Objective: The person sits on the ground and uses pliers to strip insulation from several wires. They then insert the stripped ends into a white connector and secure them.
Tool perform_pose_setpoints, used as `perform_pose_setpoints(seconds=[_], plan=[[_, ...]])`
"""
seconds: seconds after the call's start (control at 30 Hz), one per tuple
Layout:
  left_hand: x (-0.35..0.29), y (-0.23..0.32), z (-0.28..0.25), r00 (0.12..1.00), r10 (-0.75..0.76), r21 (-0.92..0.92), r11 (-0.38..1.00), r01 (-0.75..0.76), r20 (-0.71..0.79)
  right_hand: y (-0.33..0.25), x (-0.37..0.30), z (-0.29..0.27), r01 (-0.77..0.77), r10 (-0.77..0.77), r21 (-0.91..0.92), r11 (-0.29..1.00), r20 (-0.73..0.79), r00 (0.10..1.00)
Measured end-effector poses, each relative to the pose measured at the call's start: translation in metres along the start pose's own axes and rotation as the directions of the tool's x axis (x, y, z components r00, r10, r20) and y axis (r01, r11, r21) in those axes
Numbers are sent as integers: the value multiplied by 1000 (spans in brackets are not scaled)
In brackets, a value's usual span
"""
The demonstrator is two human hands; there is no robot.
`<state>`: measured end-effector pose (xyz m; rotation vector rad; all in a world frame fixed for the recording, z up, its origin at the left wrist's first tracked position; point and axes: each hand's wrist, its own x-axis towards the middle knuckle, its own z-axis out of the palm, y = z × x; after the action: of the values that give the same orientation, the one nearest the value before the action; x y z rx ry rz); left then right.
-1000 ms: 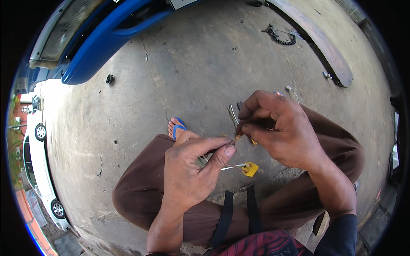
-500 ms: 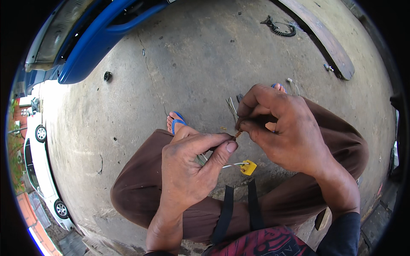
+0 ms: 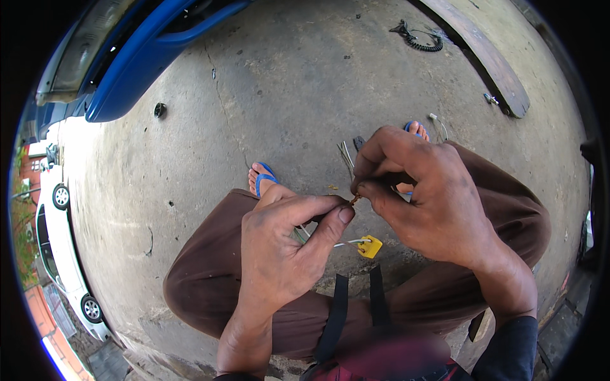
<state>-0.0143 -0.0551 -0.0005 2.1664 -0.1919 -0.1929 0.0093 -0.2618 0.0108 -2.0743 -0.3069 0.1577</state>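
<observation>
A tiny copper-coloured metal piece (image 3: 356, 199) spans the small gap between my two hands. My left hand (image 3: 283, 247) pinches one end of it with thumb and forefinger. Thumb and fingertips of my right hand (image 3: 435, 197) close on the other end, and most of the piece is hidden by fingers. Just below the fingertips, a yellow connector block (image 3: 370, 247) hangs on a pale wire (image 3: 345, 243) that passes behind my left thumb. Both hands are above my lap, between my bent knees in brown trousers (image 3: 206, 273).
Thin pale wires (image 3: 346, 155) and a small black piece (image 3: 359, 142) lie on the concrete beyond my hands. A white plug with wire (image 3: 433, 117) lies farther right. Beyond are a coiled black cable (image 3: 424, 46) and a plank (image 3: 486, 57). A blue vehicle bumper (image 3: 130, 76) is at upper left.
Both hands hold almost the same place and the same pinch. The whole view has shifted very slightly.
</observation>
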Motion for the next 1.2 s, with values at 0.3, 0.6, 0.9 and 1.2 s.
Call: perform_pose_setpoints(seconds=[0.3, 0.6, 0.9, 1.2], plan=[[2, -6, 2, 998, -24, 41, 999, 21, 57, 10, -2, 8, 15, -16, 15, 1000, 42, 999], [3, -6, -20, 973, -188, -215, 964, 157, -132, 242, 45, 84, -307, 625, -707, 636, 239, 743], [1, -12, -47, 947, -178, -354, 932, 76, -266, 330, -30, 197, -552, 685, -646, 528, -61, 726], [-3, -7, -60, 977, -138, -582, 813, 19, -160, 333, -26, 188, -566, 605, -515, 644, -110, 789]])
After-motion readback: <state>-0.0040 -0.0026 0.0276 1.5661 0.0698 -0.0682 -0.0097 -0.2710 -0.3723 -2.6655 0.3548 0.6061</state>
